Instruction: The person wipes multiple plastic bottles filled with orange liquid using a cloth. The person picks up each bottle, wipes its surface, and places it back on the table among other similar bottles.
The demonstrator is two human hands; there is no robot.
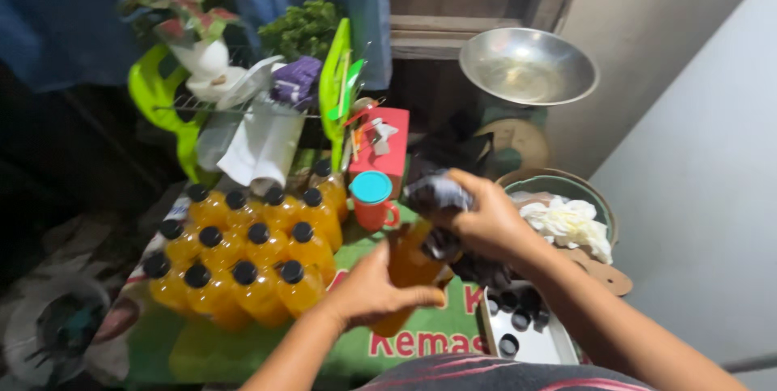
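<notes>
My left hand (371, 287) grips the body of an orange juice bottle (411, 265) that stands tilted over a green mat (324, 342). Above it, my right hand (484, 217) closes around the bottle's top together with a dark plastic bag (437, 195); the cap is hidden. To the left, several capped bottles of orange juice (243, 249) stand in rows on the mat.
An orange mug with a teal lid (374, 201) and a red box (387, 148) stand behind the bottles. A white tray with black caps (526, 334) lies at the right. A metal scale bowl (528, 65), a green dish rack (243, 108) and a basin with white cloth (566, 217) fill the back.
</notes>
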